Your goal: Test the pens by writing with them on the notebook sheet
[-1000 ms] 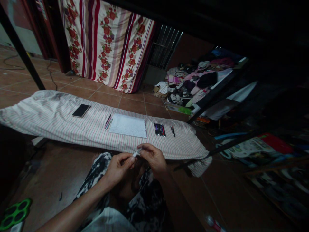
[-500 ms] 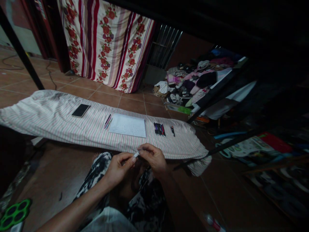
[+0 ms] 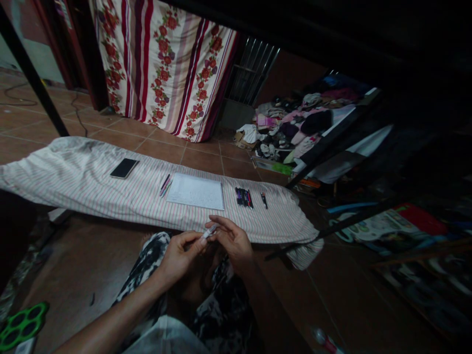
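Observation:
Just in front of the bench's near edge, a small white object (image 3: 209, 231) is held up between my two hands; its kind is too small and blurred to make out. My left hand (image 3: 182, 251) pinches the lower end between thumb and fingertips. From the other side, my right hand (image 3: 234, 242) has its thumb and bent fingers around the upper end. Beyond them, a spiral notebook (image 3: 195, 191) with faint writing lies on the striped cloth (image 3: 92, 196). Several pens (image 3: 244, 198) lie in a row to its right, and a few more pens (image 3: 165, 186) to its left.
A phone (image 3: 124, 168) lies on the cloth at left, and a small dark item (image 3: 264, 200) near the right end. Dark metal bars (image 3: 33, 73) slant past both sides. Piled clothes (image 3: 295, 123) fill the back right. A green ringed object (image 3: 24, 324) sits at lower left.
My right hand's fingers have loosened and stretched slightly forward, so more of the small white object shows. My left hand keeps its pinch in nearly the same place.

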